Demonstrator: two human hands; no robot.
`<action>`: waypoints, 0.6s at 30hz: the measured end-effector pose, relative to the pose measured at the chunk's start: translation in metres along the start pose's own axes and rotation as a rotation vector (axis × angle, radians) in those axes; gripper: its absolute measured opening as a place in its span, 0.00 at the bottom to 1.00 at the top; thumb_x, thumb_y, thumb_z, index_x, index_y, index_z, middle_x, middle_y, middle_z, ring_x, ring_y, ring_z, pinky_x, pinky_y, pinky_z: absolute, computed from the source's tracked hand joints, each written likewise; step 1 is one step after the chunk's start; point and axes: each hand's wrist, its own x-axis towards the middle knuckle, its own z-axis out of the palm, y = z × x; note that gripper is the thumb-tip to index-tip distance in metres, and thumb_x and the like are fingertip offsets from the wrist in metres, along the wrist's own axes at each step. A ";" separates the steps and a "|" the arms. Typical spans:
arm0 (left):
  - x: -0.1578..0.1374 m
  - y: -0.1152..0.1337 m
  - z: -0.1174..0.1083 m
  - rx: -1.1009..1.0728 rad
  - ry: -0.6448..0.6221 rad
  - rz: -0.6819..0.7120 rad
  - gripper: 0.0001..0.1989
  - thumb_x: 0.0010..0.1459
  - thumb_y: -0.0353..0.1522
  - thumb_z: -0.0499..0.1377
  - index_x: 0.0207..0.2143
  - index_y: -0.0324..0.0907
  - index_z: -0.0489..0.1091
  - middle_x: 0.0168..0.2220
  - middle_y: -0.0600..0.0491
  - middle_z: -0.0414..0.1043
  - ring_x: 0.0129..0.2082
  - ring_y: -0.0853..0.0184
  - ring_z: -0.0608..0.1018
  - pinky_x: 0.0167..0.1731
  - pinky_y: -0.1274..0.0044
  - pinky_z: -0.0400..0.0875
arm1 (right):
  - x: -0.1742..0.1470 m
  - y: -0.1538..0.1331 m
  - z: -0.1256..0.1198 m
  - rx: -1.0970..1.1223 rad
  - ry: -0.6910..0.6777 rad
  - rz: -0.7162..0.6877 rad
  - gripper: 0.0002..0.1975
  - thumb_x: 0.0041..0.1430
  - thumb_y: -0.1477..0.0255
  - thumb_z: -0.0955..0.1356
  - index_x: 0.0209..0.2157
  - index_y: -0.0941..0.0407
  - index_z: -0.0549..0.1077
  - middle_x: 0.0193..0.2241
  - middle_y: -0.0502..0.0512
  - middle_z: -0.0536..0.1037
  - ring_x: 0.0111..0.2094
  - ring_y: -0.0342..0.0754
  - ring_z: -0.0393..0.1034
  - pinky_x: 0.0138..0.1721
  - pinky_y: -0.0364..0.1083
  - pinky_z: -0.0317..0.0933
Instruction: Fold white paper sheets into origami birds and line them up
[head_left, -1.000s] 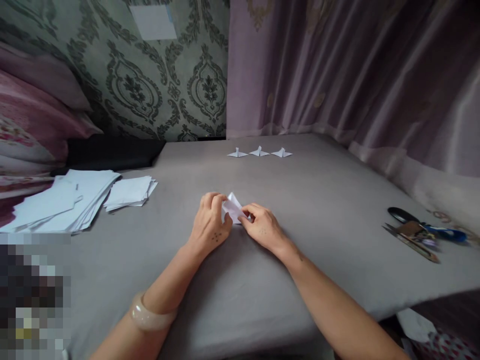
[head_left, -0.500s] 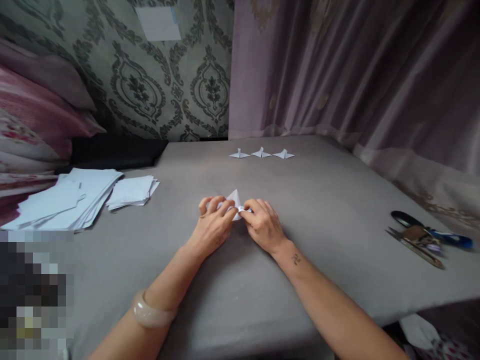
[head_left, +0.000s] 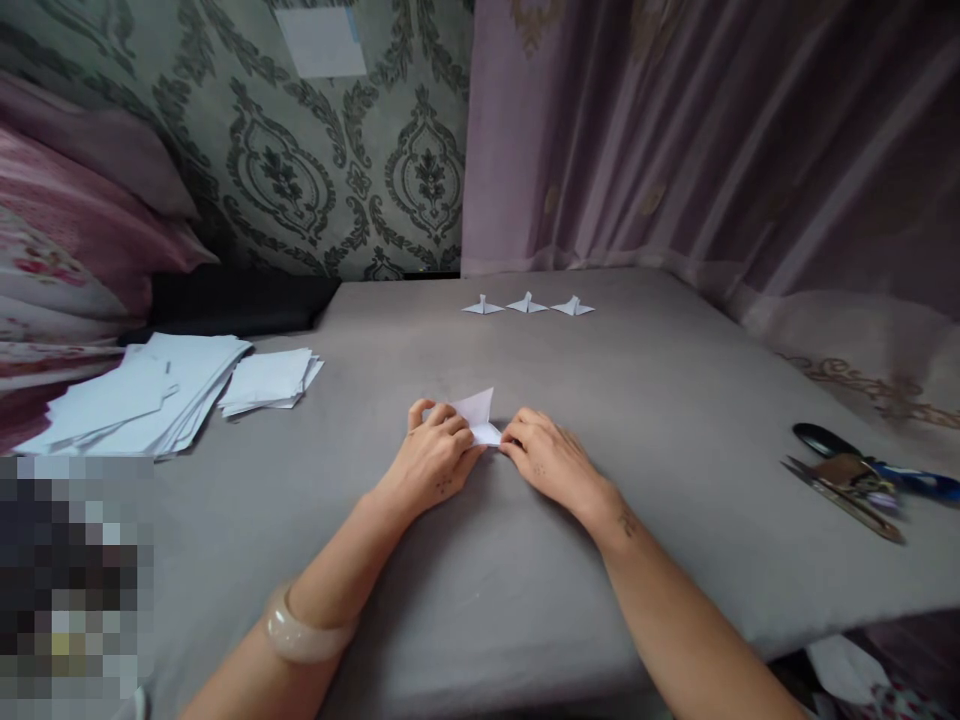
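A small folded piece of white paper (head_left: 478,408) is between my hands, low over the middle of the grey cloth. One pointed flap of it stands up. My left hand (head_left: 441,446) grips its left part, with the fingers curled over it and hiding some of the folds. At its right corner, the thumb and fingertips of my right hand (head_left: 546,450) pinch the paper's tip. Farther back, three folded white paper cranes (head_left: 527,303) sit in a row with their wings spread.
On the left lie a stack of large white sheets (head_left: 142,395) and a smaller pile of cut paper (head_left: 268,378). A black flat item (head_left: 240,300) lies behind them. Scissors (head_left: 844,500) and a blue-handled tool (head_left: 915,480) are at the right. A curtain (head_left: 570,150) borders the grey-covered table (head_left: 637,380).
My right hand has moved slightly right, away from my left. More of the folded paper shows between them, and its upright flap now leans right. The whole view has shifted slightly.
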 end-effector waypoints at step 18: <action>0.009 0.001 0.012 -0.022 0.009 -0.122 0.08 0.57 0.32 0.54 0.26 0.42 0.70 0.30 0.51 0.72 0.39 0.60 0.70 0.48 0.60 0.51 | 0.002 0.004 -0.008 0.176 0.063 0.095 0.09 0.57 0.79 0.61 0.32 0.55 0.71 0.32 0.52 0.76 0.32 0.44 0.68 0.34 0.42 0.57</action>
